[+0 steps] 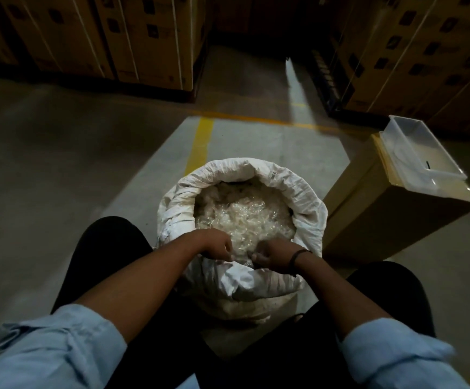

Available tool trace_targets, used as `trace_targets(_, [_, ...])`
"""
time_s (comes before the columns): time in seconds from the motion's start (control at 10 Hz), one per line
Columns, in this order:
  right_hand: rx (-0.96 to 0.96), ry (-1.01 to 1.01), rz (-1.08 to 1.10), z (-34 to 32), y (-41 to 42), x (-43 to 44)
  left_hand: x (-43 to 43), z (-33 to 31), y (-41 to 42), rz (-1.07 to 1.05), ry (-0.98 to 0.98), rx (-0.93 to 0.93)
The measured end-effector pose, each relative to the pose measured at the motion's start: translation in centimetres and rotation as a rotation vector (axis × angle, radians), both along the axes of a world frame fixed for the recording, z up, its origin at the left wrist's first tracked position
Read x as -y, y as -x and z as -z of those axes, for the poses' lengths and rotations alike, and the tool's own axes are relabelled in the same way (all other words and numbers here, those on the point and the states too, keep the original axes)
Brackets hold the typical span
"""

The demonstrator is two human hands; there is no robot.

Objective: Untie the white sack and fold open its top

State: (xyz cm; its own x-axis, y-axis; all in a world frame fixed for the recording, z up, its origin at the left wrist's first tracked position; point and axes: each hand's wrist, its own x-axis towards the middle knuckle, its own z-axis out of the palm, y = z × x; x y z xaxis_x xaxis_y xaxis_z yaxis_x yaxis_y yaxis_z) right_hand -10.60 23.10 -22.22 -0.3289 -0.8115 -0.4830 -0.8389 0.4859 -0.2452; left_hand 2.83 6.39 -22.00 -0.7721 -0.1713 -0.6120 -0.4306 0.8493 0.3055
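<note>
The white sack [289, 189] stands upright on the floor between my knees. Its mouth is wide open and the top cloth is rolled outward into a thick rim. Inside lies a heap of small clear, pale pieces [245, 217]. My left hand [217, 247] pinches the near edge of the rim with closed fingers. My right hand [273, 258], with a dark band on the wrist, grips the near rim right beside it. The two hands are almost touching. No tie or string is visible on the sack.
A long cardboard box [390, 220] lies to the right of the sack with a clear plastic tub [421, 153] on top. Stacks of strapped cartons [132, 37] line the back left and back right [424, 51]. Yellow floor lines [200, 144] run behind the sack.
</note>
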Motion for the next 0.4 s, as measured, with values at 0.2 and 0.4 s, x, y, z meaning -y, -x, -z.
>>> trace_targets(0.2, [-0.138,0.231,0.087,0.8,1.2,3.0,1.6,2.1,1.8,-0.191,0.204,-0.293])
trace_targets(0.4, [-0.215,0.259,0.145,3.9,3.5,6.1,1.9,5.7,5.0,-0.359,0.396,-0.595])
